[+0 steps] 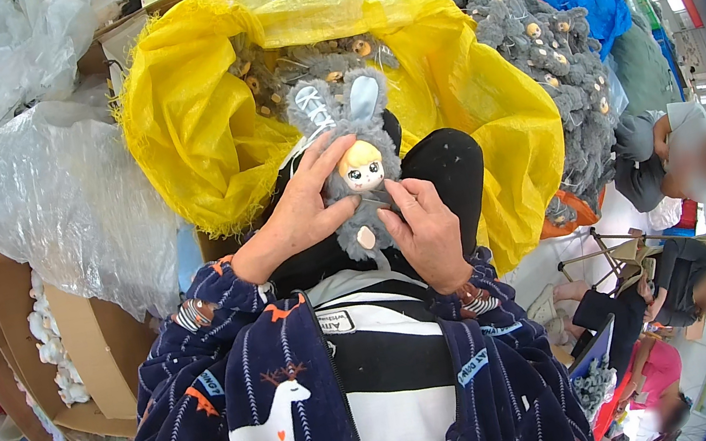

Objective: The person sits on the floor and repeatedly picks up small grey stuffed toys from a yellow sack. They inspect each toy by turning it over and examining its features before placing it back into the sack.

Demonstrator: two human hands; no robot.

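Note:
A grey plush bunny doll (360, 215) lies face up over my lap, its long ears pointing away from me. It has a smooth doll face with yellow hair, one ear laced with white cord and the other lined in pale blue. My left hand (302, 209) holds it from the left, fingers along the side of the head and thumb on the body. My right hand (427, 231) is at the doll's right side, thumb and fingertips pinching at the chest just below the face. Any small part between those fingertips is too small to make out.
Just beyond the doll, a large yellow woven sack (191, 107) gapes around more grey plush dolls. A heap of similar dolls (535, 47) rises at the right. Cardboard boxes (97, 346) and clear plastic sheeting (57, 202) stand left. Other people (689, 279) sit at the right.

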